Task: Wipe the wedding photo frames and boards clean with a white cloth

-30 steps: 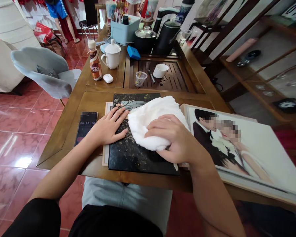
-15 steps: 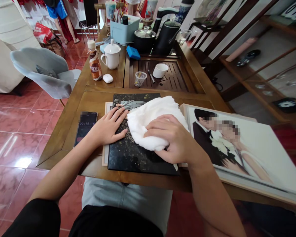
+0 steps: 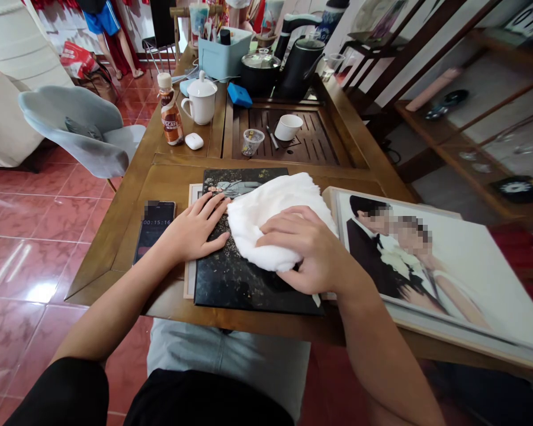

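Observation:
A dark photo panel [image 3: 249,291] with pale specks lies in front of me on top of a light wooden frame [image 3: 189,278]. Its upper part shows a printed grey figure, partly covered. My left hand [image 3: 198,228] rests flat on the panel's left side, fingers spread. On the right, my right hand [image 3: 308,245] grips a bunched white cloth [image 3: 266,207] and presses it against the panel. The cloth hides much of the panel's right half. A phone [image 3: 153,231] showing a timer lies left of my left hand.
To the right lies a large framed couple's photo [image 3: 408,260], overhanging the table edge. Farther back stand a coffee bottle [image 3: 171,112], a lidded white mug [image 3: 202,100], a small plastic cup [image 3: 252,142], a white bowl [image 3: 288,126] and a black kettle [image 3: 299,68].
My right hand and the white cloth have shifted very slightly to the left over the panel. My left hand stays in place.

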A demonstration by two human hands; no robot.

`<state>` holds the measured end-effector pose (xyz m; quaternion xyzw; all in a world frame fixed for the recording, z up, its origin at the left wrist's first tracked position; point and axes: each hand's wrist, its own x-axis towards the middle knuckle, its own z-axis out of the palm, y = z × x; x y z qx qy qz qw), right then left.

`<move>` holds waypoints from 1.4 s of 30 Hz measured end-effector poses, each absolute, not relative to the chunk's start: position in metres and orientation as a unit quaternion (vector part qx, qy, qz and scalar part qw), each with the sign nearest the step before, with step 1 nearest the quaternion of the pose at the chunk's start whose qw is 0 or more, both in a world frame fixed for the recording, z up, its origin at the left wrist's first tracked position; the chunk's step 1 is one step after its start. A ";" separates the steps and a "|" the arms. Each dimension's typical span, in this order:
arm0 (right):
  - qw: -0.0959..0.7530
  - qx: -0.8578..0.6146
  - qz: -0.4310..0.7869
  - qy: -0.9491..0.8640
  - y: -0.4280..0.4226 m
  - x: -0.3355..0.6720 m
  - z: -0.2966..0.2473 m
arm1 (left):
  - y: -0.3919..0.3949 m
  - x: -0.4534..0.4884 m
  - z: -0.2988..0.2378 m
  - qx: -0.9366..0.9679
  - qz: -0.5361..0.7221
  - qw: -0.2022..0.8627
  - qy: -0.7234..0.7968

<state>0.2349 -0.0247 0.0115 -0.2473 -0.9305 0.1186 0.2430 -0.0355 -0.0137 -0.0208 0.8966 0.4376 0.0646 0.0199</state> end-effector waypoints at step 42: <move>0.239 -0.285 0.093 -0.923 -0.022 0.236 0.011 | -0.015 -0.035 -0.019 0.893 0.055 0.023 0.446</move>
